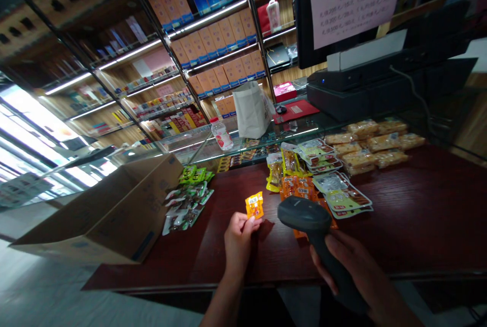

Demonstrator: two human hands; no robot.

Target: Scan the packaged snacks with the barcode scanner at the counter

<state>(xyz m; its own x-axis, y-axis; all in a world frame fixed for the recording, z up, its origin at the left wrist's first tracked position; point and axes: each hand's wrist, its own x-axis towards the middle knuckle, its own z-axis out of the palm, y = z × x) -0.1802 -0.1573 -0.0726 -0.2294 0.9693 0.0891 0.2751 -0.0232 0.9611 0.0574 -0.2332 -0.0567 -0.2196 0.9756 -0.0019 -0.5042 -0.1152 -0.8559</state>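
Note:
Between the thumb and fingers of my left hand [240,238] is a small orange snack packet [254,205], held up over the dark red table [205,251]. My right hand [352,261] wraps round the handle of a black barcode scanner [306,214], whose head points left toward the packet. Partly hidden behind the scanner lie orange snack packets [299,186]. Beside them are yellow packets [274,170] and flat silver-and-green packets [341,194]. Farther right, several wrapped bread-like snacks [359,160] sit in a pile.
An open cardboard box [129,205] stands at the left, by green packets [195,175] and silver-green packets [187,206]. Beyond the table, a glass counter holds a bottle [221,135] and a white bag [251,111]. A cash register [353,83] is at the back right.

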